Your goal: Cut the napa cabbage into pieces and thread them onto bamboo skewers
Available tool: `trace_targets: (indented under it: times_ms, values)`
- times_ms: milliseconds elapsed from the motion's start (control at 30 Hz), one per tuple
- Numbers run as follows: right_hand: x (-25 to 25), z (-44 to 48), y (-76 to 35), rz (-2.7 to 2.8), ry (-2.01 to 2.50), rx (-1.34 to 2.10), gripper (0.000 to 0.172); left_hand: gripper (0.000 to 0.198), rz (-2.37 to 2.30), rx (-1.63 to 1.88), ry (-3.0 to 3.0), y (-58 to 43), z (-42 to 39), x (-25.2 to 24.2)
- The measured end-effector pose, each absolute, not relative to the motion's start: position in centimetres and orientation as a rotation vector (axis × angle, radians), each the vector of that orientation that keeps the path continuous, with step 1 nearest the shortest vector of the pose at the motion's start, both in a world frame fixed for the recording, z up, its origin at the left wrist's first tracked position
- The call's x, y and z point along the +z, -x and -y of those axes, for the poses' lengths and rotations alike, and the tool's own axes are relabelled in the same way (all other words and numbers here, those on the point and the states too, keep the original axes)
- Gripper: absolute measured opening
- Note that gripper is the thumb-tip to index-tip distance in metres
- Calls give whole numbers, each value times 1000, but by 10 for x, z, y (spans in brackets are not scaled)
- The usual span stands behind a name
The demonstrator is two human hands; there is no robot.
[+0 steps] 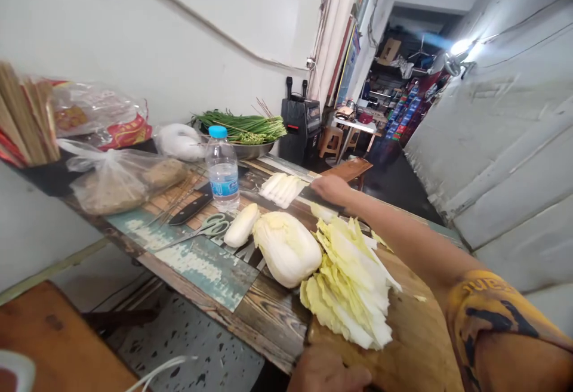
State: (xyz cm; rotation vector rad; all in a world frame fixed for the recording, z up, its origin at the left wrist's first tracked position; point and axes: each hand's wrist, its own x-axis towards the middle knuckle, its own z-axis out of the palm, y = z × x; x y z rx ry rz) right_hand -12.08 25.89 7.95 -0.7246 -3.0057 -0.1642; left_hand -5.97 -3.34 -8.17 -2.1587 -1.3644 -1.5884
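My right hand (332, 191) reaches across the table with its fingers curled closed, right beside a row of white cabbage slices (282, 189); whatever is inside the fingers is hidden. At the lower edge, my left hand (329, 369) grips the near edge of the round wooden cutting board (421, 332), thumb over the top and the other fingers mostly out of sight. A pile of loose napa cabbage leaves (349, 284) lies on the board between my hands. Left of the leaves sit a napa cabbage head (286, 250) and a small cabbage heart (242, 225).
Scissors (210, 226), a black-handled knife (192, 208) and a water bottle (222, 171) stand or lie to the left. Farther back are a tied plastic bag (111, 183), a metal bowl of greens (250, 150) and a black speaker (299, 126). A wooden stool (58, 338) stands below the table.
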Motion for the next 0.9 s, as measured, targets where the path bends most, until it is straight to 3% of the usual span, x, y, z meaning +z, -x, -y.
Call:
trace_targets:
  times_ms: [133, 267, 567, 767, 900]
  values:
    - [117, -258, 34, 2853, 913, -158, 29, 21, 1309, -1694, 2078, 63, 44, -50]
    - [118, -227, -92, 2719, 1214, -150, 30, 25, 1339, -1612, 2179, 68, 51, -45]
    - [64, -127, -282, 2353, 1956, -100, 25, 25, 1251, -1384, 2347, 34, 46, -34]
    - [16, -101, -317, 2210, 2174, 75, 32, 21, 1438, -1156, 2496, -23, -7, -8]
    - [1, -103, -316, 2148, 2158, 180, 38, 24, 1539, -811, 2555, -57, -76, 11]
